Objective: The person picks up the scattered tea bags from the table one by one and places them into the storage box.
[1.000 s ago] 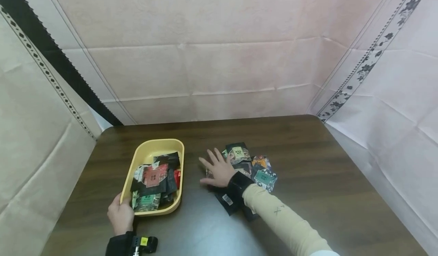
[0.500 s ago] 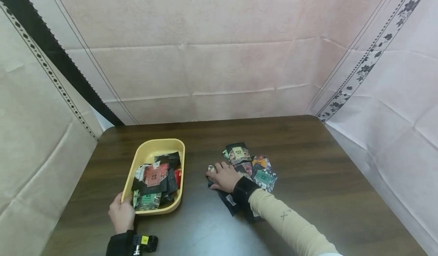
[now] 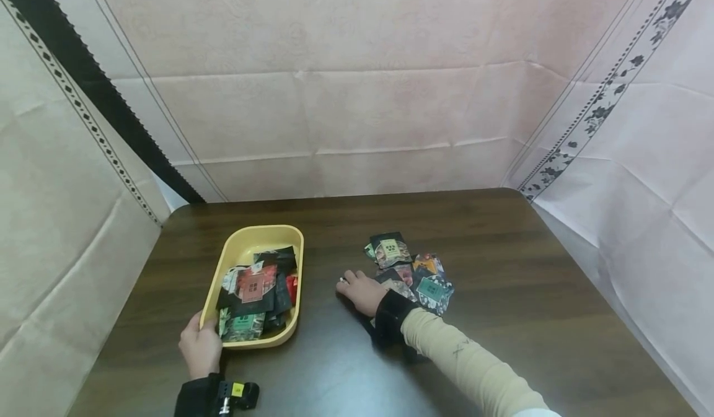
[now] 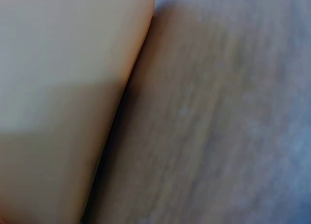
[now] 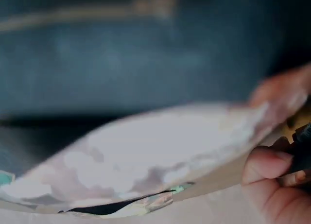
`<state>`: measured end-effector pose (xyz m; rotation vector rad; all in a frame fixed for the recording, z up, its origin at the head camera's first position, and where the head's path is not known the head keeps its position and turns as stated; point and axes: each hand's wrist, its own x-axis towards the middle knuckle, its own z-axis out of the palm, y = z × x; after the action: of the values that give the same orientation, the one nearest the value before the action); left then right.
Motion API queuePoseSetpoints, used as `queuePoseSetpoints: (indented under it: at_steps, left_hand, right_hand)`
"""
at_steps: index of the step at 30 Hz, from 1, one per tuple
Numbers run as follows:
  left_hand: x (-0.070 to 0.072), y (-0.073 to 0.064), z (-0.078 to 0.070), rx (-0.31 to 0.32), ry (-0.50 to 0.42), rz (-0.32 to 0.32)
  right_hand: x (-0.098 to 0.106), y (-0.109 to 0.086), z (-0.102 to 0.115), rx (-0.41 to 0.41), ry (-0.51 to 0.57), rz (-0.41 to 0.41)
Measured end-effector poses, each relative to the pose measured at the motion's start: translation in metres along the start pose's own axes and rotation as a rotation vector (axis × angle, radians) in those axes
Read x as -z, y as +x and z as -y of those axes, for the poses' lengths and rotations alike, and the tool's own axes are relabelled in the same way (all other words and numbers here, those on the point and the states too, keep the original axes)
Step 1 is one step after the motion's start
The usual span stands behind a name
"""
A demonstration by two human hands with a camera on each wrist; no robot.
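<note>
Yellow tray [image 3: 262,238], left hand [image 3: 201,347] gripping, overlapping packets [image 3: 253,288] inside, count unclear

The tray [image 3: 259,238] is a soft, plain yellow against the dark brown, streaky wood grain of the tabletop [image 3: 502,293]. In it I see a red-and-black packet [image 3: 253,287] and a green packet [image 3: 244,324]; over on the wood, a teal-labelled packet [image 3: 432,290] speckled blue and white. The sleeve [image 3: 480,364] is cream — the cloth [image 3: 357,113] behind palest pink, its border [image 3: 599,110] flowered in grey.
</note>
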<state>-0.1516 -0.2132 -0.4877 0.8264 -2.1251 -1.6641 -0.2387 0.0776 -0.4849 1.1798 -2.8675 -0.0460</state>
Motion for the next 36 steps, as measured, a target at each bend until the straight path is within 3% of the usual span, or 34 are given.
queuePoseSetpoints:
  at_steps: [7,12,17,23,29,36]
  left_hand:
    - [0.001,0.0,0.001,0.008,-0.015,0.016]
    - [0.003,-0.001,0.001,0.024,-0.016,0.006]
    - [0.001,0.0,0.002,-0.021,-0.002,-0.021]
    - [-0.002,-0.001,0.001,-0.06,-0.013,-0.023]
    - [-0.005,-0.002,0.002,-0.097,-0.013,-0.03]
    - [0.0,-0.001,0.001,-0.074,-0.006,-0.023]
  right_hand:
    - [0.023,0.013,0.001,0.005,0.083,-0.201]
    - [0.052,0.041,0.026,0.068,0.17,-0.286]
    - [0.07,0.066,0.064,0.141,0.177,-0.282]
    - [0.072,0.081,0.101,0.163,0.017,-0.229]
    - [0.066,0.085,0.114,0.134,0.07,-0.128]
    - [0.061,0.084,0.115,0.161,0.048,-0.144]
